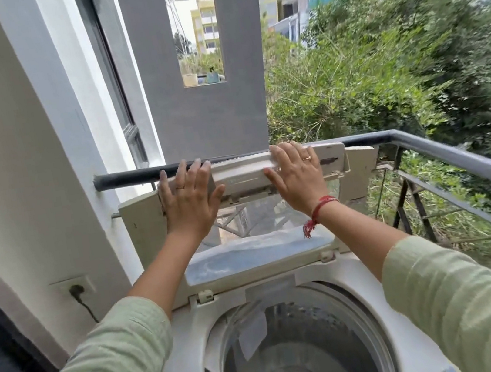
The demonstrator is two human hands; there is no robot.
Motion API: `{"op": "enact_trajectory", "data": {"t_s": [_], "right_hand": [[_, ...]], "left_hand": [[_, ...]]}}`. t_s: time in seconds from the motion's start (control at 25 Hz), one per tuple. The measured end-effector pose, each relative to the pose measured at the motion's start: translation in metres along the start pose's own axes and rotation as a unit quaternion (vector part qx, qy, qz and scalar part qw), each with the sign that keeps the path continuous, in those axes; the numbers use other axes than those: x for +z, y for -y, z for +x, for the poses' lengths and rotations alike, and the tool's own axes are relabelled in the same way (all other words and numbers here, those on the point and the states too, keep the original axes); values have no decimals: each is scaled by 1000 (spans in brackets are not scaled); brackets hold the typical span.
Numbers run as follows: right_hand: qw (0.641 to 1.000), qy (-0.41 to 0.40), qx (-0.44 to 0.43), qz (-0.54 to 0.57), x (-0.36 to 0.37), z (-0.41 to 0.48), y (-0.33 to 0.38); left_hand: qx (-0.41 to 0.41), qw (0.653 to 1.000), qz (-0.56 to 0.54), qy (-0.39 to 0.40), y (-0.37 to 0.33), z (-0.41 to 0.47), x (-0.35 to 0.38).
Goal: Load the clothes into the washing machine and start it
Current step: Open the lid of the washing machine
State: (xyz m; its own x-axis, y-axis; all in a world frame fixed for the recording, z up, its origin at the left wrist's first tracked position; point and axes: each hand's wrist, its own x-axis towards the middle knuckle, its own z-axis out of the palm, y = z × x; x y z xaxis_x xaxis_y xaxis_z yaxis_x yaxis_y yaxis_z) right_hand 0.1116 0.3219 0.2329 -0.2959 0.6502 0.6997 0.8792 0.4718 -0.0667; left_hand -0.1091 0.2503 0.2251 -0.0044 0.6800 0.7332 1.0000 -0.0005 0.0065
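A white top-loading washing machine (182, 370) stands right below me on a balcony. Its folding lid (246, 179) is raised upright at the back, leaning toward the railing. The steel drum (294, 353) lies open and I see no clothes in it. My left hand (190, 197) presses flat against the lid's upper left part, fingers straight. My right hand (295, 175) lies flat on the lid's upper right part, fingers spread over its top edge. No clothes are in view.
A grey metal railing (456, 154) runs behind and to the right of the machine, with trees beyond. A wall socket with a black plug (76, 289) sits on the white wall at left. A grey pillar (210, 111) rises behind the lid.
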Motion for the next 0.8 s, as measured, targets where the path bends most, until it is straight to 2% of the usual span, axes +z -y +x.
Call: {"op": "enact_trajectory", "data": {"t_s": [0.12, 0.48, 0.6, 0.8], "right_hand": [[996, 90, 16, -6, 11, 19, -2], [977, 203, 69, -12, 7, 32, 7], [977, 201, 69, -10, 1, 19, 8], [983, 171, 69, -21, -6, -4, 10]], "left_hand": [[-16, 999, -10, 43, 10, 20, 11], [-39, 981, 14, 187, 18, 37, 19], [-41, 974, 17, 221, 15, 37, 10], [-25, 976, 7, 216, 9, 27, -8]]}}
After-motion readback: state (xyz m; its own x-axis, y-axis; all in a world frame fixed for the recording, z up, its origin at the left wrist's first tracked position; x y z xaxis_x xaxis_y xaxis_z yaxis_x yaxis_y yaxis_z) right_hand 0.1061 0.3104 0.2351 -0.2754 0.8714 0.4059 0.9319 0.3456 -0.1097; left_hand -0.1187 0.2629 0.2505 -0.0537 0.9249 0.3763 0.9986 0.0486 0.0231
